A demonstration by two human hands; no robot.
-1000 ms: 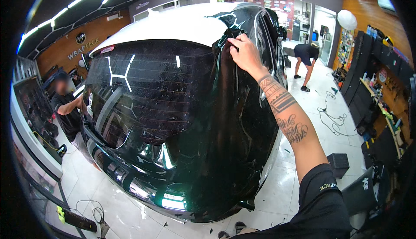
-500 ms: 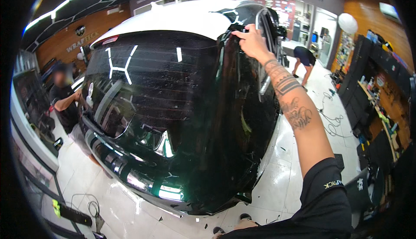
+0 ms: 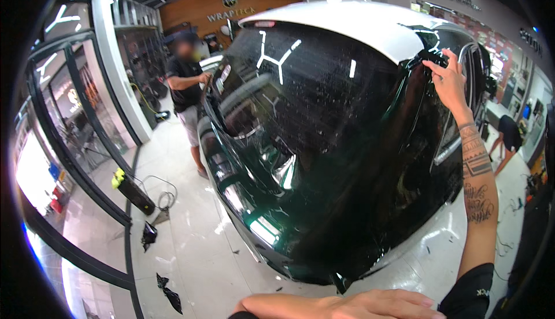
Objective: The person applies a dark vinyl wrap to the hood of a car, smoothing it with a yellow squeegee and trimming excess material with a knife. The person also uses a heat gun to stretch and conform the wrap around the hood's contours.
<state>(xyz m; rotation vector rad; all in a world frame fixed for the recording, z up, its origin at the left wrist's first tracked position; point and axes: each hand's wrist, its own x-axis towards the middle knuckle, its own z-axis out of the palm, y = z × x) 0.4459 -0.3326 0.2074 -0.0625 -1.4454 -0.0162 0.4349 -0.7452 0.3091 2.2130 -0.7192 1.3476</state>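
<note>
A white-roofed car has glossy dark green wrap film (image 3: 347, 203) over its rear end, with loose folds running up to the rear corner of the roof. There my right hand (image 3: 450, 79), arm stretched up, grips the film's upper edge between its fingertips. The other fingers are bent and apart. Low in front of me my left hand (image 3: 387, 304) lies flat, palm down, fingers stretched toward the right, with nothing seen in it. Part of it is cut off by the lower edge. The rear window (image 3: 312, 82) shows water drops or specks and reflected ceiling lights.
A person (image 3: 188, 82) stands at the car's far left corner, hands on its edge. Another person (image 3: 509, 137) bends down beyond the right side. A black case with cable (image 3: 136, 194), film scraps (image 3: 169, 293) and glass doors (image 3: 87, 111) are at left.
My view has swung left, so the car sits farther right. My left hand has come into view at the bottom. My right hand stays at the same roof corner.
</note>
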